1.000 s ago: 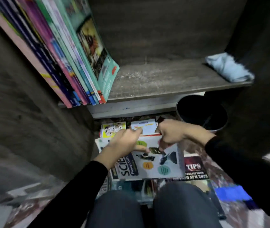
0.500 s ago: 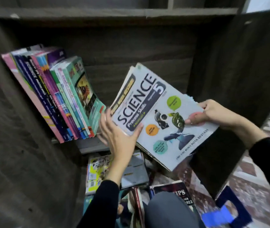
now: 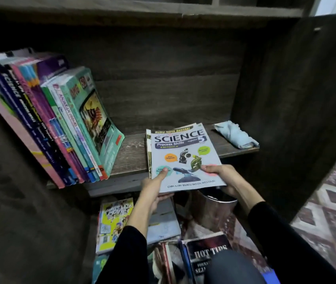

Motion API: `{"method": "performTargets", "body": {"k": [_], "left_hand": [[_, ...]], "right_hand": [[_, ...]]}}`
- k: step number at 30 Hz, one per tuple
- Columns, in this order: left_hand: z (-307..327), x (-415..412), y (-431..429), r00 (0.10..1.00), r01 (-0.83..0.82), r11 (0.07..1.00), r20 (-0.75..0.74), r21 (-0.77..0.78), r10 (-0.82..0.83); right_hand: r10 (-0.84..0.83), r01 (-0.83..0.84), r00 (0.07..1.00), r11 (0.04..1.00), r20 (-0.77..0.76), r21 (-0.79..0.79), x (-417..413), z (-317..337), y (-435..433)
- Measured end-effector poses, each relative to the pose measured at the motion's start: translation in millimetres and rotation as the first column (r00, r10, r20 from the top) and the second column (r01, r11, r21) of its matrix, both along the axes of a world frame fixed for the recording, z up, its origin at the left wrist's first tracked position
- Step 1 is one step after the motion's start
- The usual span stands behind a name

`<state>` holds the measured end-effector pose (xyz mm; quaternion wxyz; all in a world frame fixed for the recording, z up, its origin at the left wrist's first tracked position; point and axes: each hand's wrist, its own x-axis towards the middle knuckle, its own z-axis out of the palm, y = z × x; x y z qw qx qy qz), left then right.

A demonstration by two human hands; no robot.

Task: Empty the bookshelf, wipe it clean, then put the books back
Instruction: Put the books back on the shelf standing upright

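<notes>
We see a dark wooden shelf (image 3: 131, 154) over a patterned floor (image 3: 331, 212). Our left hand (image 3: 152, 187) and right hand (image 3: 224, 177) both grip the science books (image 3: 183, 152) (a thin stack) at its 6 o'clock edge; one row of leaning books (image 3: 60, 128) at 9, one cloth (image 3: 235, 135) at 3

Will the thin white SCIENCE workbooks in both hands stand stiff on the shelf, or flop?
Probably floppy: the white paperback SCIENCE workbooks look thin, and the left hand and right hand both support their near edge. Likely light, since thumbs and fingers alone hold them. Upright, they may slump unless leaned on the slanting row of colourful books.
</notes>
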<state>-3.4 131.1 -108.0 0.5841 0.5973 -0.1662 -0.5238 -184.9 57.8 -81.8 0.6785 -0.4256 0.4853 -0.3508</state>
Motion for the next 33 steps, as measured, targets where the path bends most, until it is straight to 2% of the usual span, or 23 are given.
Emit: {"method": "performTargets", "body": {"k": [4,7,8,9,10,11,12,13,14,15,16,18,20,22,23,26,27,29,31,33], "left_hand": [[-4.7,4.0,-3.5,1.000,-0.023,1.000,0.007,0.022,0.022],[-4.1,1.8,-6.3,0.999,-0.038,0.999,0.007,0.033,0.037],[-3.8,0.6,-6.5,0.999,-0.043,0.998,0.015,0.039,0.043],[-3.7,0.0,-6.9,0.999,-0.050,0.998,0.022,0.042,0.049],[-3.9,-0.2,-7.2,0.998,-0.053,0.998,0.025,0.042,0.052],[-4.4,0.3,-7.6,0.998,-0.053,0.998,0.026,0.040,0.052],[-4.6,0.9,-7.8,0.998,-0.052,0.998,0.024,0.036,0.051],[-4.3,0.8,-7.7,0.998,-0.052,0.998,0.024,0.031,0.051],[-3.5,0.8,-7.5,0.998,-0.051,0.998,0.023,0.027,0.050],[-2.6,1.0,-7.4,0.999,-0.050,0.998,0.022,0.023,0.050],[-1.0,1.1,-7.2,0.999,-0.047,0.999,0.019,0.019,0.047],[5.0,0.9,-6.1,1.000,-0.026,1.000,0.005,0.006,0.026],[13.2,-0.8,-4.4,1.000,0.002,1.000,-0.014,-0.012,-0.002],[21.2,-2.3,-2.8,0.999,0.026,0.998,-0.022,-0.051,-0.027],[26.1,-3.1,-1.1,0.999,0.040,0.995,-0.025,-0.087,-0.042],[36.0,-4.6,-2.0,0.997,0.077,0.980,-0.017,-0.186,-0.081],[39.3,-7.0,-3.2,0.997,0.062,0.976,-0.032,-0.209,-0.071],[40.6,-11.2,-8.2,0.999,0.034,0.971,0.006,-0.238,-0.033],[37.0,-18.3,-12.6,0.991,0.067,0.979,0.127,-0.191,-0.043],[28.5,-25.2,-18.5,0.980,0.086,0.988,0.187,-0.128,-0.061]], "right_hand": [[0.001,0.004,0.991,0.999,-0.131,0.038,6.8,-8.6,-3.6],[-0.013,0.007,0.962,1.000,-0.272,-0.021,6.2,-2.0,-8.7],[-0.029,-0.001,0.929,0.997,-0.368,-0.082,5.6,-0.3,-12.0],[-0.051,-0.045,0.848,0.985,-0.528,-0.167,5.3,-2.0,-15.7],[-0.108,-0.116,0.698,0.958,-0.707,-0.262,5.4,-4.2,-15.8],[-0.217,-0.203,0.551,0.902,-0.806,-0.382,6.1,-7.4,-14.6],[-0.338,-0.315,0.484,0.794,-0.808,-0.520,7.8,-10.5,-9.9],[-0.403,-0.435,0.483,0.660,-0.778,-0.612,9.3,-13.6,-4.4],[-0.402,-0.549,0.499,0.539,-0.768,-0.639,12.9,-11.8,6.1],[-0.371,-0.668,0.473,0.440,-0.799,-0.600,16.0,-14.5,11.8],[-0.383,-0.772,0.394,0.355,-0.836,-0.526,19.8,-16.1,17.1],[-0.526,-0.864,0.292,0.213,-0.799,-0.457,28.7,-28.6,18.9],[-0.592,-0.840,0.330,0.170,-0.735,-0.515,38.0,-36.0,16.7],[-0.640,-0.747,0.460,0.095,-0.615,-0.657,41.9,-37.1,11.3],[-0.658,-0.704,0.522,0.025,-0.542,-0.710,41.4,-36.3,7.2],[-0.706,-0.563,0.619,-0.094,-0.344,-0.821,38.2,-21.6,2.3],[-0.708,-0.498,0.643,-0.097,-0.292,-0.862,38.8,-17.8,0.8],[-0.701,-0.283,0.688,-0.025,-0.185,-0.959,44.5,-9.5,1.8],[-0.663,0.076,0.744,0.208,-0.083,-0.975,49.3,2.0,4.5],[-0.643,0.430,0.764,0.446,0.053,-0.785,50.3,13.8,5.2]]}}
